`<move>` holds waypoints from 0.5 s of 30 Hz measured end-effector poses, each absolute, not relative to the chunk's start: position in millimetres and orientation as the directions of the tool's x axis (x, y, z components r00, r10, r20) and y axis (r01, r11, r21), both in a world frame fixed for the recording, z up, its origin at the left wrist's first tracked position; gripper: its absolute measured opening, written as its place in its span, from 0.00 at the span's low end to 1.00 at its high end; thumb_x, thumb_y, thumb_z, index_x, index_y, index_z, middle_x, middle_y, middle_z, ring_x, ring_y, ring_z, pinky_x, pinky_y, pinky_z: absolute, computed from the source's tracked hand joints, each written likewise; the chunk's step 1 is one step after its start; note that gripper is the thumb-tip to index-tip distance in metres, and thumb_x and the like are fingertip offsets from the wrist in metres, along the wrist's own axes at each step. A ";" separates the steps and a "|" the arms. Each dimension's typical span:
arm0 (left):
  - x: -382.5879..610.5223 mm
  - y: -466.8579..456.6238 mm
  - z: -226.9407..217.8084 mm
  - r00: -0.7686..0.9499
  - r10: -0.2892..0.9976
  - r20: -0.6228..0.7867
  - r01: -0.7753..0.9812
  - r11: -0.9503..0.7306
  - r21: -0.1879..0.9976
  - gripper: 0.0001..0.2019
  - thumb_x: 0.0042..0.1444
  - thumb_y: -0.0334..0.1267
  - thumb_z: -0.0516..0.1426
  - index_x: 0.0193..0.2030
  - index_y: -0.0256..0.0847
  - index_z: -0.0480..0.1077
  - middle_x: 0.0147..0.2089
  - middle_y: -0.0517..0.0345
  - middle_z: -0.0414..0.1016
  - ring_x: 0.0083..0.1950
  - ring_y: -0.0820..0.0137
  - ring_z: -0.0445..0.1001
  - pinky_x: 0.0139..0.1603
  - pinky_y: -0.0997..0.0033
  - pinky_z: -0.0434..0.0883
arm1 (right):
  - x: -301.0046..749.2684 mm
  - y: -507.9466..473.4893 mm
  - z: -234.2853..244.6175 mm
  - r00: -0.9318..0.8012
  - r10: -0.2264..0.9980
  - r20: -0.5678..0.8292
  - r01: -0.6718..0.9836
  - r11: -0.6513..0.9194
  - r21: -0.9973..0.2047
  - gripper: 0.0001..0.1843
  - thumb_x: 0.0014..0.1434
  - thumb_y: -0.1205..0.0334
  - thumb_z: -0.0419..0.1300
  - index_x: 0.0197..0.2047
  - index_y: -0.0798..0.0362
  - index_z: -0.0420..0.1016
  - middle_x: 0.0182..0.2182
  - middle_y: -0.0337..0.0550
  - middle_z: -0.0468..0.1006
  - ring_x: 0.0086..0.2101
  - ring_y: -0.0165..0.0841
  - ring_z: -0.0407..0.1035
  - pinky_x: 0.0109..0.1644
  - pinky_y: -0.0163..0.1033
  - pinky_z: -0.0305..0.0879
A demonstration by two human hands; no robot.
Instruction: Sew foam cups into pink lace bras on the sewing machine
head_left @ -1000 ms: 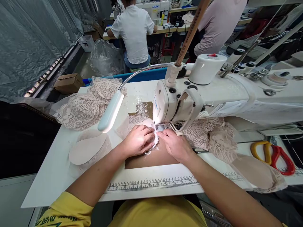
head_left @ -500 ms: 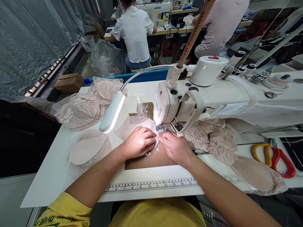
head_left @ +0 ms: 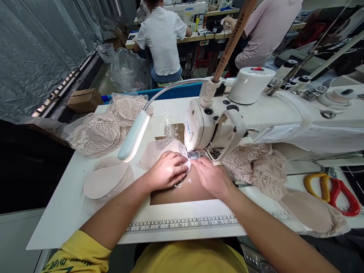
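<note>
My left hand (head_left: 167,170) lies with curled fingers pressed on a pale pink lace piece (head_left: 159,148) under the needle of a white sewing machine (head_left: 216,125). Close beside it, my right hand (head_left: 212,176) pinches the same lace just in front of the presser foot (head_left: 193,154). A bright spot of light falls on the fabric between both hands. The lace rests on a brown patch (head_left: 182,193) of the white table (head_left: 57,212).
A gooseneck lamp (head_left: 133,135) hangs left of the machine. Lace stacks (head_left: 99,129) lie at back left, a padded cup (head_left: 104,182) at left, more lace (head_left: 256,163) and a cup (head_left: 307,212) at right. Red and yellow scissors (head_left: 332,189) lie far right. Two people sit at machines behind.
Both hands stay on the lace at the needle, shifting only slightly. The view has drifted a little.
</note>
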State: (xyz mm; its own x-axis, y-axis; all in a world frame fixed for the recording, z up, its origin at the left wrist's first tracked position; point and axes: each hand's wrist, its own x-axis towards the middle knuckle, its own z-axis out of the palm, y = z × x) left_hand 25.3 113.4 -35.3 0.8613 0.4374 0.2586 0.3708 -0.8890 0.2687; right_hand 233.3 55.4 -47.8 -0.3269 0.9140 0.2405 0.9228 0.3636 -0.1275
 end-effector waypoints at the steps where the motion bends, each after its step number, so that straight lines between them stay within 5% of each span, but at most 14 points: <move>1: 25.0 113.4 -35.4 0.863 0.427 0.269 0.359 -0.894 0.266 0.13 0.63 0.41 0.52 0.49 0.42 0.74 0.53 0.49 0.73 0.53 0.60 0.68 0.54 0.56 0.64 | 233.9 55.2 -47.4 -0.356 0.899 0.254 0.906 0.399 -0.141 0.20 0.60 0.71 0.50 0.50 0.51 0.76 0.37 0.43 0.77 0.30 0.33 0.65 0.31 0.37 0.54; 6: 24.8 112.4 -37.7 0.861 0.407 0.305 0.329 -0.903 0.276 0.13 0.63 0.39 0.52 0.50 0.43 0.73 0.52 0.50 0.75 0.53 0.61 0.68 0.55 0.56 0.63 | 237.3 53.1 -47.5 -0.461 0.835 0.300 0.838 0.521 -0.163 0.18 0.61 0.71 0.49 0.47 0.53 0.77 0.31 0.43 0.75 0.31 0.33 0.65 0.30 0.36 0.53; 15: 26.5 114.9 -38.3 0.846 0.458 0.272 0.397 -0.882 0.253 0.13 0.64 0.38 0.50 0.50 0.40 0.73 0.55 0.52 0.74 0.51 0.62 0.69 0.56 0.56 0.62 | 232.7 54.3 -47.6 -0.402 0.887 0.225 0.888 0.438 -0.141 0.20 0.60 0.72 0.49 0.49 0.52 0.76 0.33 0.44 0.76 0.33 0.34 0.66 0.31 0.37 0.54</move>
State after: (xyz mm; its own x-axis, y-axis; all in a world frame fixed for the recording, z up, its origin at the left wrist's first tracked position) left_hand 26.5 114.9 -38.3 0.8459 0.4585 0.2724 0.3969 -0.8824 0.2528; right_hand 232.7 54.3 -47.6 -0.4025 0.8873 0.2253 0.8877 0.4384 -0.1410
